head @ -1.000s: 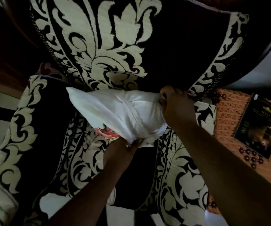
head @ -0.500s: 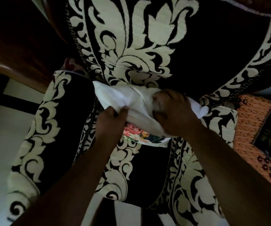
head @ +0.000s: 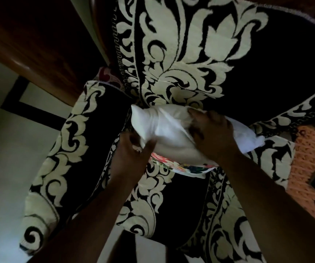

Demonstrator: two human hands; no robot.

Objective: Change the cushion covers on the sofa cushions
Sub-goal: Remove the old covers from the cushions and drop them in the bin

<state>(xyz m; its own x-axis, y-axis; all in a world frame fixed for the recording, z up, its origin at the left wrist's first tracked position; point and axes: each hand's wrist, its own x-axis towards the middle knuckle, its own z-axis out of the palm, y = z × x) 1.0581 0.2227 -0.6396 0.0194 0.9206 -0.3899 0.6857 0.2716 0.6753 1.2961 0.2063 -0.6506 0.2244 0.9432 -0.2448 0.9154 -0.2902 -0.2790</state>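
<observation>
Cushion (head: 171,128), white and bunched, lay on the patterned sofa seat (head: 88,149) against the backrest (head: 200,54), its middle hidden under the hands. A floral cover (head: 183,168) peeked from beneath, mostly covered. The left hand (head: 132,149) pinched the cushion's lower edge from below; the right hand (head: 213,133) clutched its top, fingers curled into the fabric. Dim light blurred the orange cloth (head: 308,158) at right.

Two hands are in view, the left hand (head: 132,149) and the right hand (head: 212,133), on one white cushion (head: 168,126); one floral cushion cover (head: 183,167) shows below it; one sofa (head: 190,54) in black-and-cream damask carries them; one orange patterned cloth (head: 308,158) lies past the sofa's right edge
</observation>
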